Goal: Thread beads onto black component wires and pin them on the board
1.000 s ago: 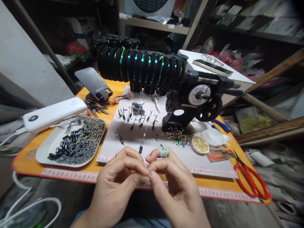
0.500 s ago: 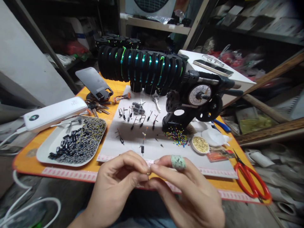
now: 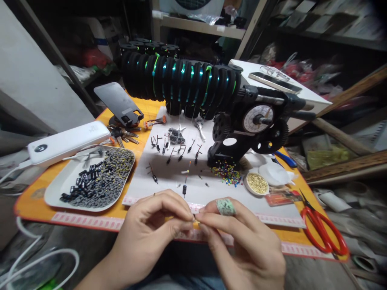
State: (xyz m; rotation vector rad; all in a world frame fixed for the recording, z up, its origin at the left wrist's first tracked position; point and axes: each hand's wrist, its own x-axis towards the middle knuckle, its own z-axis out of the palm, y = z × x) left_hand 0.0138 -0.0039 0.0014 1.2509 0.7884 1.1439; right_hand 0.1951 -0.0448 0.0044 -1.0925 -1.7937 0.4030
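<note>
My left hand point(image 3: 157, 235) and my right hand point(image 3: 242, 237) meet fingertip to fingertip over the table's front edge. Both are closed in a pinch around a tiny gold-coloured piece point(image 3: 196, 221), mostly hidden by the fingers. A green speckled wrap point(image 3: 226, 207) circles one finger of the right hand. Beyond the fingertips, on the white sheet point(image 3: 169, 193), lies a small black cylinder with a thin stem point(image 3: 184, 190). Several similar black pieces with brown crossed stems point(image 3: 180, 156) are spread farther back.
A white tray point(image 3: 50, 195) with grey and black pieces stands left, beside a white power bank point(image 3: 69, 141). Behind is a black geared machine point(image 3: 225, 149) with line-wound spools point(image 3: 181, 84). Coloured beads point(image 3: 226, 173), a cup of gold bits point(image 3: 256, 184) and red-handled scissors point(image 3: 326, 233) are right.
My pinched fingertips have shifted slightly right in the view and draw closer together. The gold-coloured piece stays between them. The camera view has tilted a little.
</note>
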